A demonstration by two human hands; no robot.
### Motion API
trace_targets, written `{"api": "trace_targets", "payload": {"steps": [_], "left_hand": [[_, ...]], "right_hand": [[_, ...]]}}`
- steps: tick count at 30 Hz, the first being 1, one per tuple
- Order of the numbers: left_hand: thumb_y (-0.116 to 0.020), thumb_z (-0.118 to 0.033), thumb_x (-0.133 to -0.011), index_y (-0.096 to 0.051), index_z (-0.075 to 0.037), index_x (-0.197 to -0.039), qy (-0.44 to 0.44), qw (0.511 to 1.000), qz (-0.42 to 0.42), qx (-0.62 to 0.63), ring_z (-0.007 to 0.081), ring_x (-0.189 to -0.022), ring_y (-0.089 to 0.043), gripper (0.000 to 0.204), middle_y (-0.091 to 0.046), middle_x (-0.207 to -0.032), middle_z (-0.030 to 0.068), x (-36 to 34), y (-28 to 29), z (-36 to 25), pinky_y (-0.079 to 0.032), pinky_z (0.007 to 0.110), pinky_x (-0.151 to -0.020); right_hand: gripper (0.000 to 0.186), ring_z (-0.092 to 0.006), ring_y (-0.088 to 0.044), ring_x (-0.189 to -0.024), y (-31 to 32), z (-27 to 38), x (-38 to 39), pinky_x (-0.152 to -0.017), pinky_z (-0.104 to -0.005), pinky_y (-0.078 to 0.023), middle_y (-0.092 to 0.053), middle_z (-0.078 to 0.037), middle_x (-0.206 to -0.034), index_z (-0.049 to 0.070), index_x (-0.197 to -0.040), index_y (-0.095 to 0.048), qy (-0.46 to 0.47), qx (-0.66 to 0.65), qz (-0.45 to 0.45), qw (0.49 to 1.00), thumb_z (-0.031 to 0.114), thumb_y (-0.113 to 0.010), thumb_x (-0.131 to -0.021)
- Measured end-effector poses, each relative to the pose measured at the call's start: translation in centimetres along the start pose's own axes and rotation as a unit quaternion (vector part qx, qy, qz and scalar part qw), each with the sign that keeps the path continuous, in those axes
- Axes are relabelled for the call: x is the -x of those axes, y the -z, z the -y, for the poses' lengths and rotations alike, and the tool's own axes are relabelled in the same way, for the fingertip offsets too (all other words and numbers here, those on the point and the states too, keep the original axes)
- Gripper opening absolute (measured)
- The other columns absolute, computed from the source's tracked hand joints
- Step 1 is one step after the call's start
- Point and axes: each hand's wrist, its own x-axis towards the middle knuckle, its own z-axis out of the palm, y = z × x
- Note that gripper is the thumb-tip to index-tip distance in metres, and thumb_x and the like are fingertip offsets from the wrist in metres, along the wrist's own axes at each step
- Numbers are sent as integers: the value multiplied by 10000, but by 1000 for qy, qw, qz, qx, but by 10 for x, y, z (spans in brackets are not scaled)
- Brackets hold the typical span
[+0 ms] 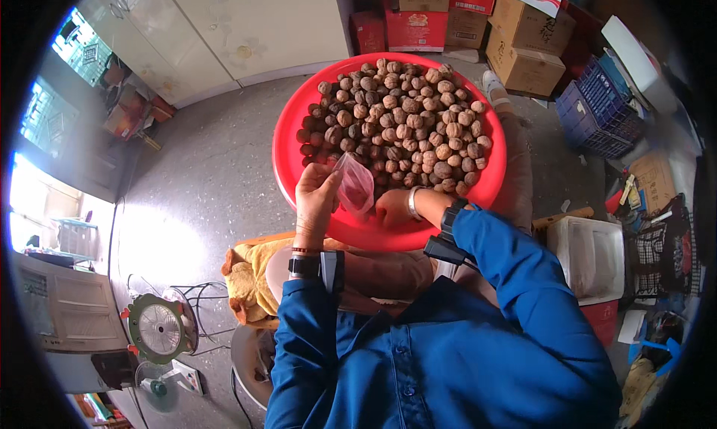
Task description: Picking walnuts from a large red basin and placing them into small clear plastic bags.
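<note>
1. Left hand [317,194] pinches the bag [356,186] by its top, apparently suspending it over the basin [287,149]'s near edge.
2. Right hand [396,207]: apart, inside that edge; grip indiscernible.
3. Rim presumably contains walnuts [407,119].

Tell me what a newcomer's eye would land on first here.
Most likely the big red basin at upper centre, filled with brown walnuts. Next, the translucent plastic bag that the left hand pinches above the basin's near part. Then perhaps the round, green-rimmed fan-like device at lower left.
</note>
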Motion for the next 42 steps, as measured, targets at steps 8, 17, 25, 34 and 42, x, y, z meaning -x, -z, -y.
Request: {"api": "trace_targets", "payload": {"steps": [8,17,25,34,42], "left_hand": [[-685,-109,-980,-600,-75,-946,6,1000,-6,-5,41,-475,-446,97,-561,-679,-38,0,-2,-2,-347,218,-419],[-680,-108,-977,-606,-69,-957,4,1000,-10,-15,50,-463,-445,86,-557,-670,-30,-1,-4,0,-343,223,-410],[-672,-108,-991,-600,-73,-938,14,1000,-8,6,30,-502,-458,96,-585,-697,-34,-1,-3,-2,-354,207,-434],[-680,-109,-980,-600,-65,-974,13,1000,-5,-2,52,-448,-440,91,-566,-673,-21,-3,-1,3,-334,221,-399],[-677,-110,-985,-602,-63,-947,26,1000,2,-9,34,-523,-480,96,-595,-708,-25,-2,-1,-1,-383,206,-455]], "right_hand": [[251,-328,-727,-840,39,41,43,-746,-414,-561,-739,-164,-881,45,-960,-684,-101,-252,-513,814,277,-757,-899],[188,-343,-696,-866,45,102,60,-749,-429,-552,-708,-136,-926,59,-1073,-633,-3,-182,-657,732,155,-711,-932],[236,-320,-637,-955,50,135,63,-859,-446,-493,-676,-100,-980,79,-1092,-636,87,-9,-666,741,192,-746,-916],[126,-350,-659,-831,45,96,71,-718,-446,-521,-662,-128,-855,67,-915,-627,-40,-127,-653,746,158,-714,-918],[122,-360,-654,-862,58,23,84,-735,-471,-526,-662,-121,-875,90,-871,-613,-179,-48,-660,728,110,-730,-844]]}}
